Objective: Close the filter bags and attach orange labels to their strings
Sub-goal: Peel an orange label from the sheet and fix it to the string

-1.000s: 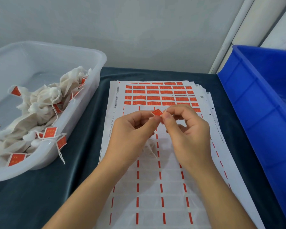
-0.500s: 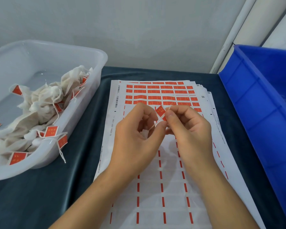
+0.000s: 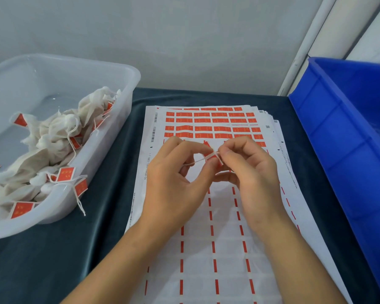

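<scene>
Both hands meet mid-frame right over the label sheet (image 3: 217,249), left hand (image 3: 178,183) pinching the string (image 3: 195,161) taut while the right hand (image 3: 248,172) pinches the orange label (image 3: 211,155) folded around it, probably so the sticker closes straight; finished filter bags (image 3: 53,139) pile in the clear tub (image 3: 119,119) upper left.

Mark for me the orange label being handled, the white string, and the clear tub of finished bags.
orange label (image 3: 211,158): head view, on its orange face between the fingertips.
white string (image 3: 197,160): head view, mid-length, left of the label.
clear tub (image 3: 131,71): head view, on its far right rim corner.
</scene>
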`<state>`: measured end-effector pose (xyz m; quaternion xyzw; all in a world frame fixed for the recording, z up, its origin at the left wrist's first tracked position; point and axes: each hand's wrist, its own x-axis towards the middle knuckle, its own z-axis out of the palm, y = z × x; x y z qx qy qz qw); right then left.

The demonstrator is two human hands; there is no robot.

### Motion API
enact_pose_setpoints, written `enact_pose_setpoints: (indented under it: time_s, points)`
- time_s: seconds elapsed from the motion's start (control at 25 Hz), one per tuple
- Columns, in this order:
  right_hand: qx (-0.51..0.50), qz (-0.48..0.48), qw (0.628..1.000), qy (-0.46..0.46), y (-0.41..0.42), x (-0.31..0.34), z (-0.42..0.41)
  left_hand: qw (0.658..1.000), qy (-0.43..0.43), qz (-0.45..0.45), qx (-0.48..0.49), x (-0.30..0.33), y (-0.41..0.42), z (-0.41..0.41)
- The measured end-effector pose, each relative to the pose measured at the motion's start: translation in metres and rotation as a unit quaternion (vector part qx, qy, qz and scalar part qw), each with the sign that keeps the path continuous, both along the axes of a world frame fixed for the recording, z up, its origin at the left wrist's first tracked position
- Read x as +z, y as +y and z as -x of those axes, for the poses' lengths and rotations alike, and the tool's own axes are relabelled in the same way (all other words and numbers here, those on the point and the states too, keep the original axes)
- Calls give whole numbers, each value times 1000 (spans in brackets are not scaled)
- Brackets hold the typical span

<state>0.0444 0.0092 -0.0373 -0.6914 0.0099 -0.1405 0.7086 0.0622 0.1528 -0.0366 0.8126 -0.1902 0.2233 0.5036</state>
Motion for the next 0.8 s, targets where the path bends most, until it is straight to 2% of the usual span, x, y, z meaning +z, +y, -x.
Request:
enact_pose_setpoints:
  time_s: [0.28,0.8]
  points:
    - [-15,55,998,0,-1,-2,-1,1000,8,-11,5,-1,1,-3]
    - [-12,38,999,-5,-3,1,-1,997,63,38,-33,-3,4,-5]
